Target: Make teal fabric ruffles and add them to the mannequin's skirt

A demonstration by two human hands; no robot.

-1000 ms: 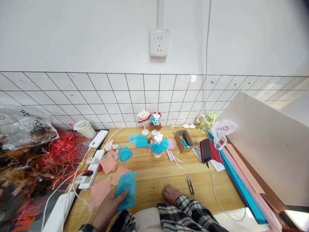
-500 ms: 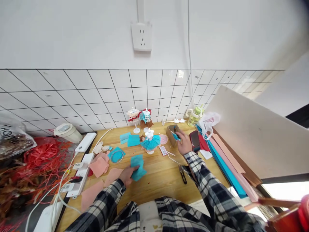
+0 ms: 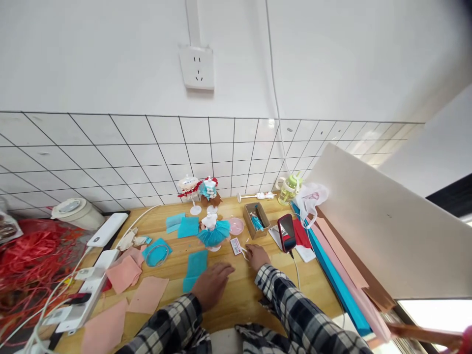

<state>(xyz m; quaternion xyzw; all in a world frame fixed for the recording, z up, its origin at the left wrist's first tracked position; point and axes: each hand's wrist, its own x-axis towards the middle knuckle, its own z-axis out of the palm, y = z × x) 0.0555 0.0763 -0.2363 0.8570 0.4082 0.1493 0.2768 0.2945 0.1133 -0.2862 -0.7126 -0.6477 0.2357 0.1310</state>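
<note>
Rests uncurled left hand (image 3: 213, 285) by blue sheet (image 3: 196, 265), not yet bunched; has right hand (image 3: 258, 257) at white string (image 3: 244, 251), can't tell if gripping; ahead, has blue skirt (image 3: 218, 235) on mannequin (image 3: 210, 221) already.

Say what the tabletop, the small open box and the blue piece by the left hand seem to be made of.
Tabletop: wood or wood-look board, smooth, perhaps varnished; yellowish streaks run like grain.
Small open box: probably cardboard, matte; plain brown, thin walls.
Blue piece: thin fabric or crepe-like paper, matte; it lies flat, but which one stays open.
</note>
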